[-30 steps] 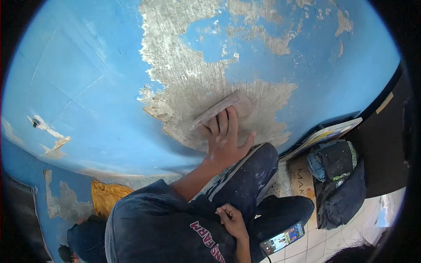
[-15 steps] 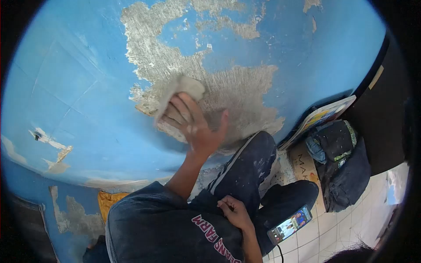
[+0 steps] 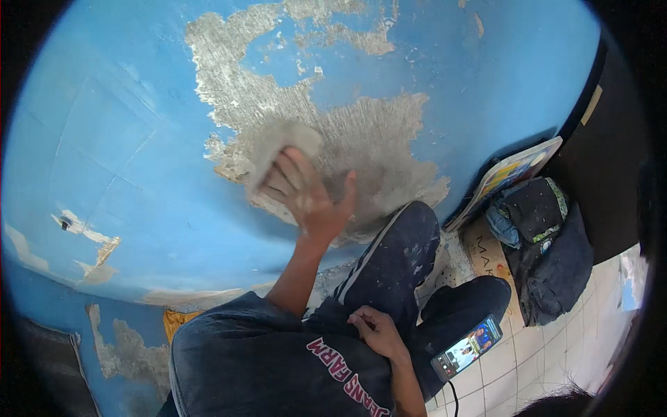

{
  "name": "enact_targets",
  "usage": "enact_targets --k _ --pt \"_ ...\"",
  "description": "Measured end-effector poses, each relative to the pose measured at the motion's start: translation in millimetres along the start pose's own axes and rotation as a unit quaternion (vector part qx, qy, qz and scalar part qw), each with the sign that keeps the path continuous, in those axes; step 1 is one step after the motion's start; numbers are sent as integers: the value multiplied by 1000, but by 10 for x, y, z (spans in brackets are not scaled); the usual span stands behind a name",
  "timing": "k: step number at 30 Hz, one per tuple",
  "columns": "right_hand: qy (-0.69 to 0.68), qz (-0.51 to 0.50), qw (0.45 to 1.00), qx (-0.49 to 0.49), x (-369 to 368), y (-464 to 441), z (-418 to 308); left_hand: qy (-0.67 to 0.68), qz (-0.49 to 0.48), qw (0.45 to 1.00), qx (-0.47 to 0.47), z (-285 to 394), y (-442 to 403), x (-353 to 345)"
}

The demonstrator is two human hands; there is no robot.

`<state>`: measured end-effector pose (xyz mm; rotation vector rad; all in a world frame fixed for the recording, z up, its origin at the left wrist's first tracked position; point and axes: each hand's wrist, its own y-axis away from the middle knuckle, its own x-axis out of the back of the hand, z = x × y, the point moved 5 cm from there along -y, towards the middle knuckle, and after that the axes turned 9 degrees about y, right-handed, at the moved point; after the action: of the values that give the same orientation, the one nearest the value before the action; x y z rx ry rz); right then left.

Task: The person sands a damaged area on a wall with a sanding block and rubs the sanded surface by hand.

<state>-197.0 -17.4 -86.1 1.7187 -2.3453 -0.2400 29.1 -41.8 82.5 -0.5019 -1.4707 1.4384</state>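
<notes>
My left hand presses a pale grey sheet that looks like sandpaper against the wall, with the fingers over its lower edge and the thumb held out to the right. Motion blurs the sheet. Beneath it lies a rough grey bare patch where the blue paint is gone. My right hand rests in my lap with its fingers curled in; nothing shows in it. To the right of that hand, a phone with a lit screen and a black cable leans by my leg.
Dark clothing lies on a cardboard box at the right, beside flat boards leaning on the wall. A yellow cloth lies at lower left. White tiles cover the floor. Dark hair shows at the bottom edge.
The sheet has shifted slightly under my left hand and lies flatter on the wall. My right hand still rests in my lap. The whole view has turned slightly.
</notes>
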Motion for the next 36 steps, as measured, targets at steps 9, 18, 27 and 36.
enact_targets --k 9,18,27,36 --pt "-1 10 1000 11 8 28 12 -20 -245 969 10 -48 329 -160" --pt "20 -3 1000 -6 30 14 -28 -91 -186 978 -19 -26 485 -271" --pt "16 19 999 32 38 9 -19 -28 -102 994 -3 -75 -41 49" --pt "25 7 1000 -1 32 26 32 0 -249 969 6 -108 359 -78"
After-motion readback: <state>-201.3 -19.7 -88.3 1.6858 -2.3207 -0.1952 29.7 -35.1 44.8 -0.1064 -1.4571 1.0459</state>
